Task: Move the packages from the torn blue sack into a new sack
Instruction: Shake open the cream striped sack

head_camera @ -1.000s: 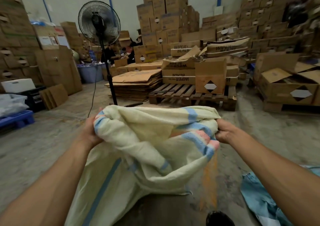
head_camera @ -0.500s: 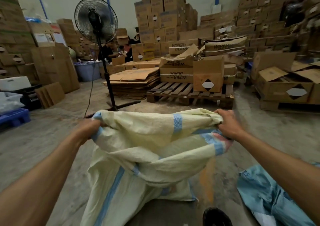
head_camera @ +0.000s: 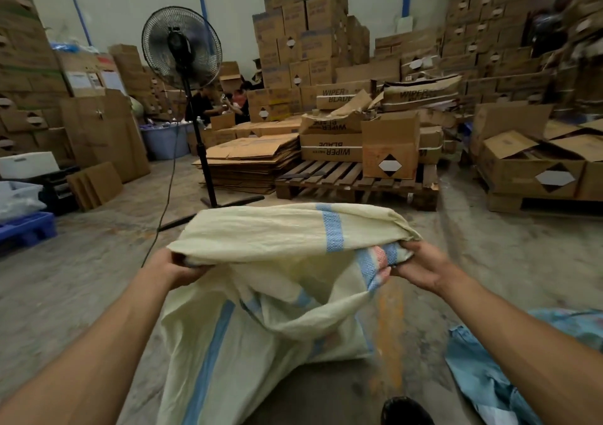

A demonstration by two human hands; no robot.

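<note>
Head view: left hand (head_camera: 177, 266) and right hand (head_camera: 421, 266), set apart, each gripping an opposite side of the mouth of a cream sack (head_camera: 277, 294) with blue stripes, body sagging to the concrete floor (head_camera: 81, 277). Torn blue sack (head_camera: 483, 375) crumpled at lower right. Standing fan (head_camera: 181, 46) and wooden pallet (head_camera: 355, 181) beyond.

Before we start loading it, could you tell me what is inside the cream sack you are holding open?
Only folded cream fabric with blue stripes shows inside the cream sack; no packages are visible. The left hand and right hand grip its mouth. Its lower interior is covered by sagging fabric.
</note>
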